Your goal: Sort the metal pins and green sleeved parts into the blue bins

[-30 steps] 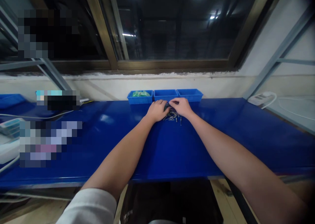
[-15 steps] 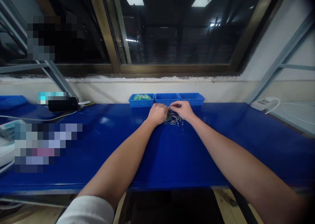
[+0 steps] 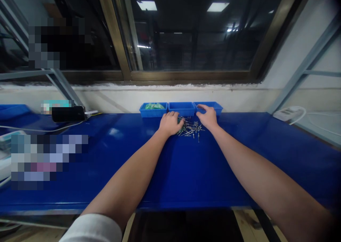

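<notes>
A loose pile of slim metal pieces that look like pop rivets (image 3: 189, 129) lies on the blue tabletop, with a bit of dark green among them by my left hand. My left hand (image 3: 169, 124) rests at the pile's left edge, thumb spread from the fingers; its palm hides what is beneath. My right hand (image 3: 209, 117) is at the front of the right blue bin (image 3: 217, 107), thumb and index finger apart, fingertips over the bin's left part. Nothing clear shows between those fingers. The middle blue bin (image 3: 181, 113) stands just behind the pile.
The left blue bin (image 3: 153, 113) holds a green plastic bag (image 3: 155, 106). A black phone (image 3: 68, 114) with a cable stands at the back left, near another blue tray (image 3: 14, 109). A white power strip (image 3: 289, 113) lies at the back right. Metal posts rise on both sides.
My right hand has moved right and away from my left hand to the right bin, and its pinch has opened. My left hand stays by the pile, its thumb now spread.
</notes>
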`<state>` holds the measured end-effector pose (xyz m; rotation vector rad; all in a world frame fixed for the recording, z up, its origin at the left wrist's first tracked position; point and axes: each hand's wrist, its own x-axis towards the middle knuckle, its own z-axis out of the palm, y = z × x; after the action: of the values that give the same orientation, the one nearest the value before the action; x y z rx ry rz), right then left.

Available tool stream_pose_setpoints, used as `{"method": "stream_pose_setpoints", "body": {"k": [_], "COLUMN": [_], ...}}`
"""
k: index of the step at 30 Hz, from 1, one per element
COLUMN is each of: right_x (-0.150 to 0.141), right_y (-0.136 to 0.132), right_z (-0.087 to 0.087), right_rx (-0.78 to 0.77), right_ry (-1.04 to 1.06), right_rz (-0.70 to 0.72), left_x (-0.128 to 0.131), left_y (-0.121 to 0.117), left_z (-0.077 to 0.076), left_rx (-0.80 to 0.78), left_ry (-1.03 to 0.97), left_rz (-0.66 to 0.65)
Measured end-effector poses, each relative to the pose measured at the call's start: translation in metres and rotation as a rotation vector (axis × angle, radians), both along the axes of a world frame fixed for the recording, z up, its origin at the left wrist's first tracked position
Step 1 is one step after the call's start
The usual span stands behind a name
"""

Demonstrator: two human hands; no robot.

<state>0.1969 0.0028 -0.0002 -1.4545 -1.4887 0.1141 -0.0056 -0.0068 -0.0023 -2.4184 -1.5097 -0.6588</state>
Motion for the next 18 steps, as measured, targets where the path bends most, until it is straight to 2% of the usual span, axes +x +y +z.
{"method": "stream_pose_setpoints", "body": {"k": [3, 6, 9, 14, 18], "right_x": [0.004, 0.005, 0.004, 0.001, -0.005], "right_y": [0.0, 0.002, 0.004, 0.006, 0.005], "right_z": [-0.002, -0.005, -0.01, -0.013, -0.015], "right_rx": [-0.083, -0.166, -0.194, -0.081, -0.199], "right_ry": [-0.071, -0.148, -0.198, -0.287, -0.413], "right_rz": [-0.107, -0.133, -0.109, -0.035, 0.061], "left_x": [0.0, 0.001, 0.001, 0.001, 0.002], "left_y": [0.0, 0.0, 0.0, 0.0, -0.001], "left_z": [0.0, 0.0, 0.0, 0.001, 0.0], "left_rx": [-0.03, -0.049, -0.068, -0.108, -0.138], "left_ry": [0.023, 0.038, 0.05, 0.081, 0.116], "left_rz": [0.001, -0.005, -0.005, 0.0, -0.03]}}
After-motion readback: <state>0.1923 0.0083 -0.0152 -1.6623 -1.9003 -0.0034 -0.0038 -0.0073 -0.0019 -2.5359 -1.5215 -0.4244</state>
